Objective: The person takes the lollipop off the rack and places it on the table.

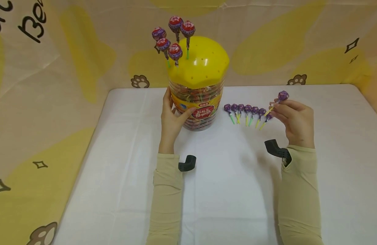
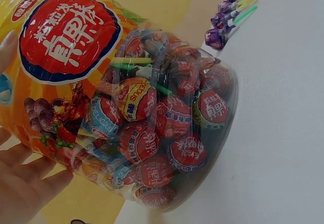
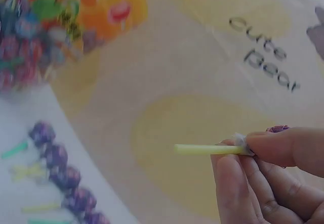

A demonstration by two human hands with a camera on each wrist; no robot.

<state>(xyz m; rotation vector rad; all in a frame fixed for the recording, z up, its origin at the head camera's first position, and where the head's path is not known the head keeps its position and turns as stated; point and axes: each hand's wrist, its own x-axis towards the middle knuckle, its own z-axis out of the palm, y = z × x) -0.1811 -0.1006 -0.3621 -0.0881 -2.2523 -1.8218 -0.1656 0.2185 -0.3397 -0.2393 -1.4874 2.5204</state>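
A clear plastic jar [image 1: 196, 117] of wrapped lollipops, with a yellow lid [image 1: 207, 64], stands on the table. My left hand [image 1: 173, 120] grips its left side, thumb across the label; the left wrist view shows the jar's label [image 2: 71, 37] close up. Several red-and-purple lollipops [image 1: 175, 51] stick up from the lid's left part. In my right hand [image 1: 295, 117] a purple lollipop [image 1: 283, 95] is pinched between thumb and fingers, candy end up. Its yellow stick [image 3: 202, 149] points out from the fingers in the right wrist view.
Right of the jar, a row of several purple lollipops [image 1: 247, 109] lies on the white tabletop [image 1: 225, 190], green and yellow sticks toward me. My right hand is just above the row's right end. A patterned cloth backdrop [image 1: 268, 41] rises behind the table.
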